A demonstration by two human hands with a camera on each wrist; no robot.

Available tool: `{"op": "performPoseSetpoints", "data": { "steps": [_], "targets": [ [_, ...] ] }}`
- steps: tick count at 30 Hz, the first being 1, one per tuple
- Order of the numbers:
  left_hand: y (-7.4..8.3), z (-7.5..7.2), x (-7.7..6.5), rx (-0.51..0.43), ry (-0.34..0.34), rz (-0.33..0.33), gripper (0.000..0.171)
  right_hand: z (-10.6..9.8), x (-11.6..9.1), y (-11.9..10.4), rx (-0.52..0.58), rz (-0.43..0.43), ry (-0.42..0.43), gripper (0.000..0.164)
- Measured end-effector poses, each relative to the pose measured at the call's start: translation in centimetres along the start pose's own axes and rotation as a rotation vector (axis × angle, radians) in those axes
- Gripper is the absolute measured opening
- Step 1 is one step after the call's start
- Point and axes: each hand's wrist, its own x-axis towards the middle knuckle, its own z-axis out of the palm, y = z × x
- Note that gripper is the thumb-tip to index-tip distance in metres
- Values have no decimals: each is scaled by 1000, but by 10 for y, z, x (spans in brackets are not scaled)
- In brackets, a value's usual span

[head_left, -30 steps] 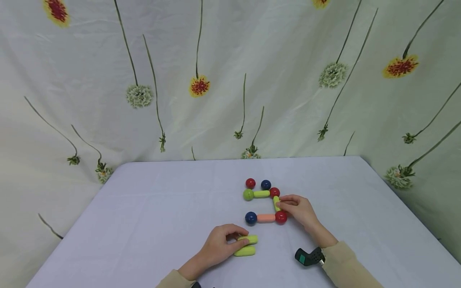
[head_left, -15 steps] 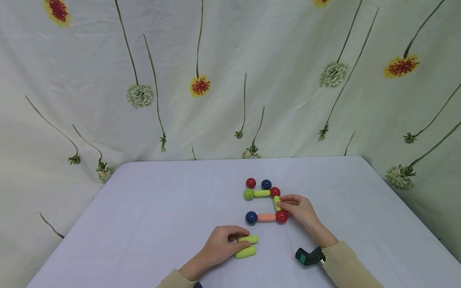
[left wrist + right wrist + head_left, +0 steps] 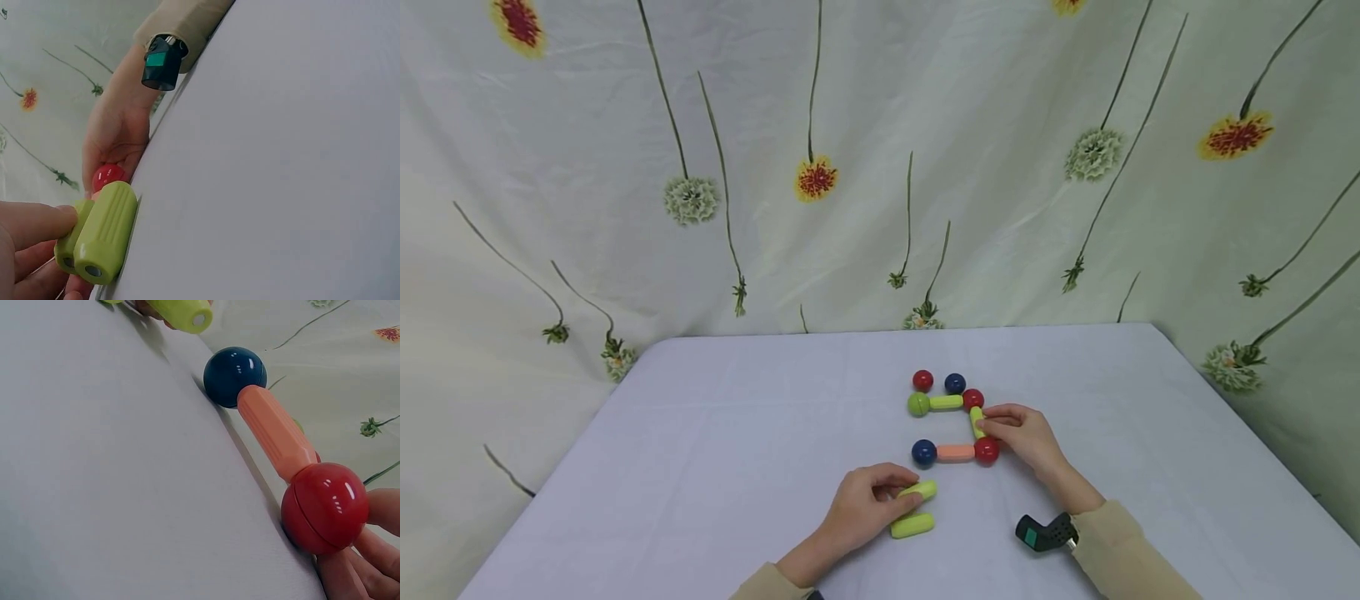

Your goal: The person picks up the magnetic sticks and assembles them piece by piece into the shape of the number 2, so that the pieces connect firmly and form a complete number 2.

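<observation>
Head view: our left hand (image 3: 867, 507) pinching loose lime-green plastic rod (image 3: 927, 489), right hand (image 3: 1026, 437) pinching chained lime-green plastic rod (image 3: 976, 418); glossy red ball (image 3: 922, 381), blue ball (image 3: 955, 383) lying seemingly unjoined.

there are three red balls (image 3: 973, 399), two blue balls (image 3: 924, 452) and one green ball (image 3: 918, 404), and also four lime rods (image 3: 912, 525) and one orange rod (image 3: 956, 453).

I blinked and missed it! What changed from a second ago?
The left hand moved the lime-green rod it pinches slightly up in the head view and tilted its right end upward. The lower lime-green rod turned slightly, and the gap between them widened. Nothing was let go. The right hand still holds the lime-green rod between two red balls, and the salmon rod stayed put.
</observation>
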Motion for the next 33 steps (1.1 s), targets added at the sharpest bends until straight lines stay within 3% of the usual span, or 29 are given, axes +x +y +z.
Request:
{"op": "performPoseSetpoints", "data": {
  "steps": [16, 25, 33],
  "targets": [
    [10, 8, 0, -170, 75, -182, 20, 0, 0, -1, 0, 5, -5, 39],
    [13, 7, 1, -275, 81, -262, 23, -1, -2, -3, 3, 9, -14, 39],
    [13, 9, 3, -247, 110, -332, 24, -1, -3, -4, 24, -16, -13, 42]
  ]
}}
